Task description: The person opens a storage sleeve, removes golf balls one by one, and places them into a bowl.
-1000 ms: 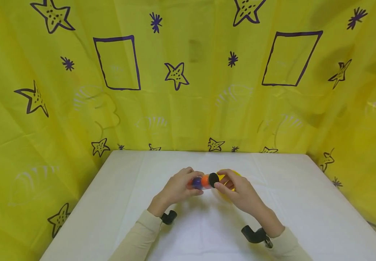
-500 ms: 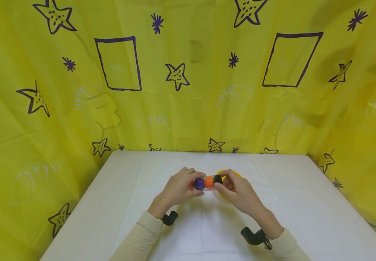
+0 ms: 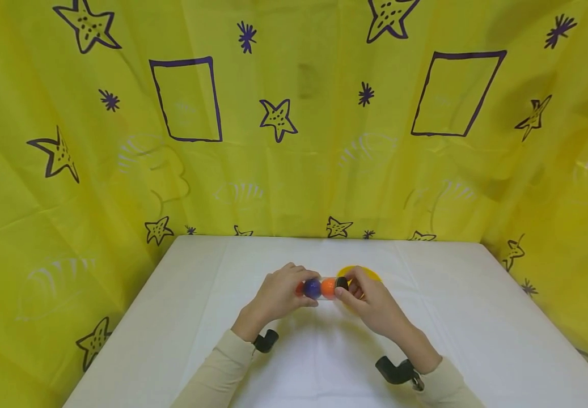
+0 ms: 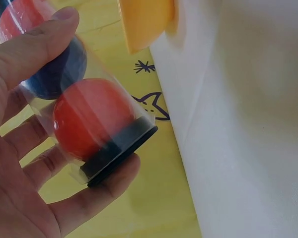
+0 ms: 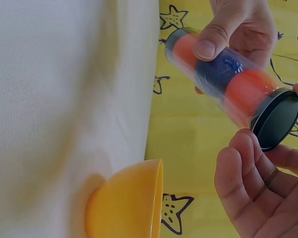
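My left hand (image 3: 278,294) grips a clear plastic tube (image 3: 319,288) a little above the white table (image 3: 324,362). The tube lies roughly level and holds three balls in a row: red, blue, orange. A black cap (image 3: 342,282) sits at its right end, pinched by the thumb and fingers of my right hand (image 3: 367,300). In the right wrist view the tube (image 5: 223,74) runs slantwise, and the cap (image 5: 278,119) rests against my right fingertips (image 5: 246,148). The left wrist view shows the orange ball (image 4: 89,114) just behind the cap (image 4: 119,153).
A yellow bowl (image 3: 362,273) stands on the table just behind my right hand; in the right wrist view the bowl (image 5: 129,203) is below the tube. Yellow cloth (image 3: 294,141) printed with stars walls the table at the back and sides.
The tube has swung so its capped end points more to the right, with the cap's face less toward the head camera. Both hands keep their hold.
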Demonstrator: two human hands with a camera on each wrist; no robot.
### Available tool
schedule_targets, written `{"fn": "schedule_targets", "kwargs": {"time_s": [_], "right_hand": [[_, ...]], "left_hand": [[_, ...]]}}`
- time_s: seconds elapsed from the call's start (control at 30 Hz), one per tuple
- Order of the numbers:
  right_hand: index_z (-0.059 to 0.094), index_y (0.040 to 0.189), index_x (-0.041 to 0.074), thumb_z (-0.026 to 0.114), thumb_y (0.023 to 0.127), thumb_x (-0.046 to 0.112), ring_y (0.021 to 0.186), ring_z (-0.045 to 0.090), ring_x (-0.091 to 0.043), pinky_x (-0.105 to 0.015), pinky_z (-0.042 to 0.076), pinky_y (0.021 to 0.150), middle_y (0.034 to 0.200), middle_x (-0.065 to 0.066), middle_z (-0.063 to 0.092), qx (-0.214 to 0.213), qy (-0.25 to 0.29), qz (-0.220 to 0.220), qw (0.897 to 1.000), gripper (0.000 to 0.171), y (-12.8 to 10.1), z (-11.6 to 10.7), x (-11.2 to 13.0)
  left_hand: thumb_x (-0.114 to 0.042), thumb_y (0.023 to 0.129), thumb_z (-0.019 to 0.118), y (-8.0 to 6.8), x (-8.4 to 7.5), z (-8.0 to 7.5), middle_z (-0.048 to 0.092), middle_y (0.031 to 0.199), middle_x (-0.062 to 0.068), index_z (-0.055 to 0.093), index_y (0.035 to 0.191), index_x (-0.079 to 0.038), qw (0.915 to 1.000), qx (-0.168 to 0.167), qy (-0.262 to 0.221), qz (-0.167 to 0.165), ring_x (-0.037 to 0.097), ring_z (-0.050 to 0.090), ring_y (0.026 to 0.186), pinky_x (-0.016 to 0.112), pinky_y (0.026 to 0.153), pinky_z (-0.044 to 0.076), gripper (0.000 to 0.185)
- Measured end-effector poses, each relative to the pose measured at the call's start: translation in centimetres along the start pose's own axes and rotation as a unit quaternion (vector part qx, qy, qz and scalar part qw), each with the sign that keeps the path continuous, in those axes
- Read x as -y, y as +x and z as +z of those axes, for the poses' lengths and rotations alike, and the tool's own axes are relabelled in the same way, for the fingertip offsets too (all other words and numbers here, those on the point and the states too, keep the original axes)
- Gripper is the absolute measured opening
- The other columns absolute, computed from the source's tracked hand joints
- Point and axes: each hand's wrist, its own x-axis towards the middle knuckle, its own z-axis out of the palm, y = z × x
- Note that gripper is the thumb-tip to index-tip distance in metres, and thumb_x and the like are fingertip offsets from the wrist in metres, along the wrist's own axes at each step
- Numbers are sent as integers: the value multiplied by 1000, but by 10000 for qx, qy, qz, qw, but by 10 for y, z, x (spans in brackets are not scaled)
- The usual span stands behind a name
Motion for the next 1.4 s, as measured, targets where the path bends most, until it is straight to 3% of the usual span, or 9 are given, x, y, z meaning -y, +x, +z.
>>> {"fn": "schedule_targets", "kwargs": {"time_s": [0.4,0.87,1.03,1.23,1.4], "right_hand": [[56,114,12,64,101,35,70,51,-10,-23,45,62,80,5,56,180,-359,-297,9987,27,-1,3,-1],[55,110,14,65,101,31,69,53,-6,-22,49,63,79,7,57,402,-346,-718,9960,22,-1,2,-2],[55,112,13,68,98,21,74,55,-4,-22,53,68,83,8,59,317,-272,-950,9946,20,-1,0,0],[57,115,12,71,94,12,80,60,-3,-24,56,72,92,5,63,-134,-65,-1273,9918,25,-2,-6,4],[54,109,12,73,91,12,83,61,-6,-24,57,76,94,3,63,147,267,-935,9952,27,-2,-1,1]], "left_hand": [[-42,82,84,-1,4,1,73,114,-4,70,128,-24,9995,290,108,33,13,60,99,31,76,53,52],[-39,81,86,-3,7,-6,74,112,-4,70,127,-23,9984,559,-84,66,15,61,99,33,78,51,51],[-37,81,86,-5,14,-6,74,113,-3,72,126,-21,9979,622,-161,-51,17,63,100,35,81,53,50],[-34,80,87,-4,26,-9,74,110,-6,72,123,-24,9987,331,-319,-215,15,60,94,35,78,50,46],[-32,80,88,-3,32,-15,74,107,-8,72,121,-26,9986,97,-401,-325,13,58,93,35,76,48,45]]}}
